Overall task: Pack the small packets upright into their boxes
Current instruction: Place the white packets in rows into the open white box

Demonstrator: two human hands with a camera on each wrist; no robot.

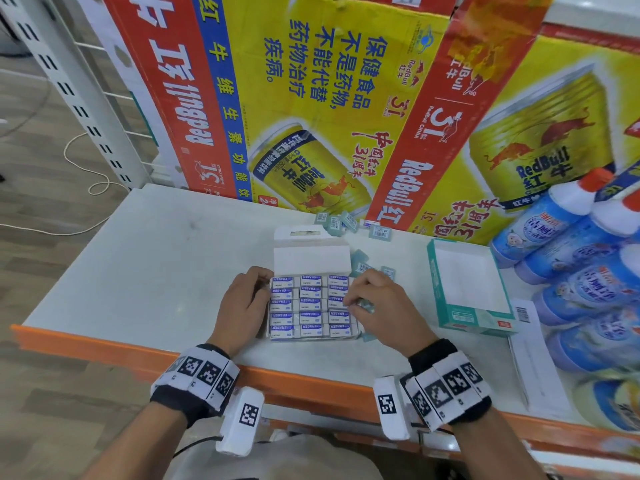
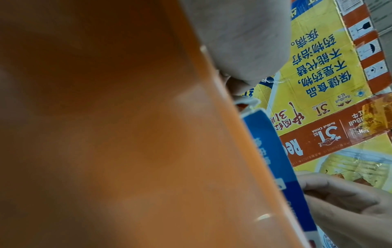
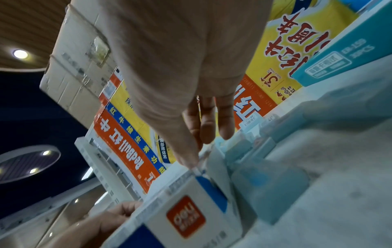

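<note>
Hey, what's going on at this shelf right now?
A person is packing small eraser packets into an open white box on the shelf. The left hand steadies the box's left side while the right hand works at the right-hand column of packets. The box looks nearly full. Loose pale blue packets lie behind it, and a teal box sits open and empty to the right.

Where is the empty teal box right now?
In the head view the empty teal box lies open on the shelf, right of the right hand and the filled eraser box, just left of the blue bottles.
</note>
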